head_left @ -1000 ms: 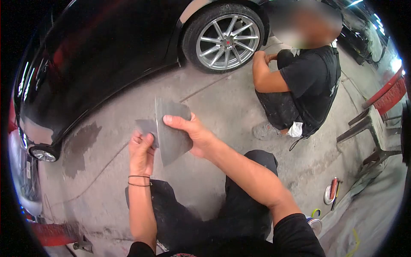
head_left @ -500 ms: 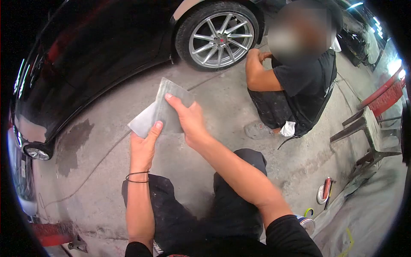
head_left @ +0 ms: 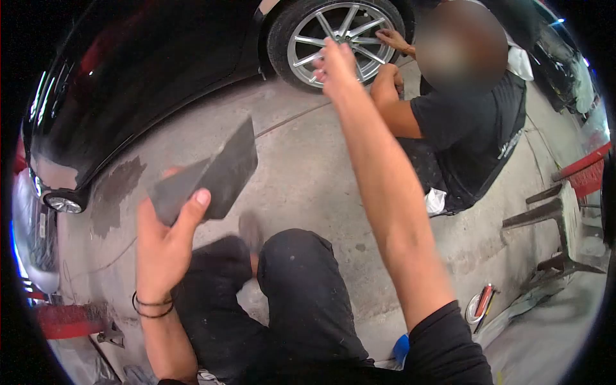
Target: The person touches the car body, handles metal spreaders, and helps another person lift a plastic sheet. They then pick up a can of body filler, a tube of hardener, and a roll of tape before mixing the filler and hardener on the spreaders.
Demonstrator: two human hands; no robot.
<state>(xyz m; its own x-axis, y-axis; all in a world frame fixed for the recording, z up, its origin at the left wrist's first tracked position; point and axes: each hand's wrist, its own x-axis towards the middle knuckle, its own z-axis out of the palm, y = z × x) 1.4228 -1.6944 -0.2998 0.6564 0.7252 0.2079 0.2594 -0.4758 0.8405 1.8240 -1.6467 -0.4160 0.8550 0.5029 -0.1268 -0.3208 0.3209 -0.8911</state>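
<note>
A dark grey sheet of sandpaper [head_left: 221, 173], bent along a crease, is gripped by my left hand [head_left: 168, 237]. Its thumb presses on the near face, and the other fingers are mostly behind the sheet. My right hand [head_left: 337, 67] is stretched far forward, overlapping the silver-spoked wheel [head_left: 308, 59] of a black car in this view. Its fingers are loosely bent and apart, slightly blurred, with nothing visible in them. Close by on the right, another person's hand [head_left: 396, 42] is held up in front of the spokes.
The black car [head_left: 160, 70] fills the upper left. A person in dark clothes [head_left: 471, 122] crouches beside the wheel. A plastic stool [head_left: 558, 218] stands at right, near a red-handled tool [head_left: 484, 298] on the concrete floor [head_left: 308, 167]. A red object [head_left: 67, 321] lies lower left.
My right hand has let go of the sandpaper and moved up toward the wheel. My left hand has shifted left and down with the sheet. The other person's hand has risen by the spokes.
</note>
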